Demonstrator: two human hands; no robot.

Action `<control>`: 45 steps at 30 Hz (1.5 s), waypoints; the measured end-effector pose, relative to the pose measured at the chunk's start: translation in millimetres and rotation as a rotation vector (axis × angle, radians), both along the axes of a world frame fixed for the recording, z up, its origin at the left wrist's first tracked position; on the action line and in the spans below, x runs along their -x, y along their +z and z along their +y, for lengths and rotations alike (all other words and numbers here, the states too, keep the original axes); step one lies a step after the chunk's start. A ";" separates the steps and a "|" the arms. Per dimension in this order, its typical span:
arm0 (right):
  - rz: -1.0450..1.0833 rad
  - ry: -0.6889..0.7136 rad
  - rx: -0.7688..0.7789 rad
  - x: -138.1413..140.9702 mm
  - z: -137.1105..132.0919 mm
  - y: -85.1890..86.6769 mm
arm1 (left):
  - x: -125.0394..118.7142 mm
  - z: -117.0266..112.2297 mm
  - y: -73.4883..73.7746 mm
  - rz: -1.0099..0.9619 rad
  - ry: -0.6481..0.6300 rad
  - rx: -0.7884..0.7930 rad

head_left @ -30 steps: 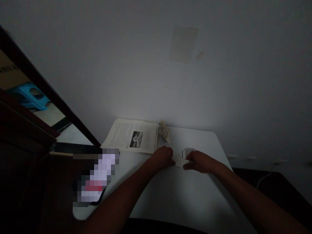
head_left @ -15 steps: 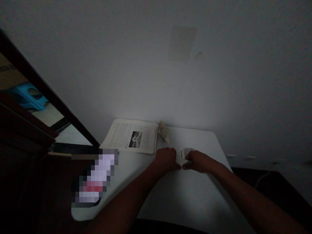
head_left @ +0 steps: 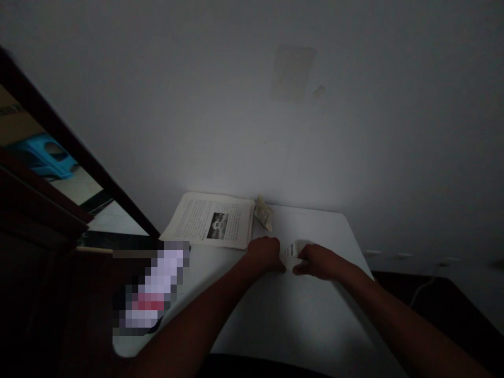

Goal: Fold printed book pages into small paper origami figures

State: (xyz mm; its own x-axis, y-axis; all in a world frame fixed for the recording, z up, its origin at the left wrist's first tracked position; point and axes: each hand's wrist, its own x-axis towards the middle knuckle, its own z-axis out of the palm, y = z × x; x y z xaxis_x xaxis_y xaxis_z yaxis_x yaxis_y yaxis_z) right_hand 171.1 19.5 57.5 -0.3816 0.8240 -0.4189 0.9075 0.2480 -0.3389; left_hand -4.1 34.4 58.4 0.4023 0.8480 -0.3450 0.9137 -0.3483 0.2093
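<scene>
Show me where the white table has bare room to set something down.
The white table is bare beyond the right hand, right of the folded paper, and nearer, between the forearms. Crowded: the left side, under printed pages and a pixelated item, and the middle, around the held paper and left hand.

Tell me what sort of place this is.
Probably a room in a home: a white, round-cornered table stands against a pale grey wall, bearing a stack of printed off-white paper pages; a blue plastic stool-like object shows at left.
</scene>
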 end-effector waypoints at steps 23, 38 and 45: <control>-0.018 0.012 -0.035 0.3 0.7 -2.8 | 24.9 -7.4 -1.2 -0.062 -0.025 -0.114; 0.004 0.000 -0.126 -3.6 -3.1 -1.0 | -13.6 -14.5 -20.7 -0.234 -0.271 -0.092; -0.023 -0.067 -0.194 -0.1 -7.6 2.3 | -18.2 -13.8 -19.1 -0.211 -0.250 -0.070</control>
State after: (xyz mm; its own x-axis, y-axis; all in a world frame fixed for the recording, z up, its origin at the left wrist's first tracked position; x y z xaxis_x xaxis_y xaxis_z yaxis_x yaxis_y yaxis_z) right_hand 171.2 11.9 59.8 -0.3154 0.9132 -0.2582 0.9311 0.2452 -0.2700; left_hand 14.1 20.6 39.3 0.6576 0.7325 -0.1761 0.7370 -0.5769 0.3521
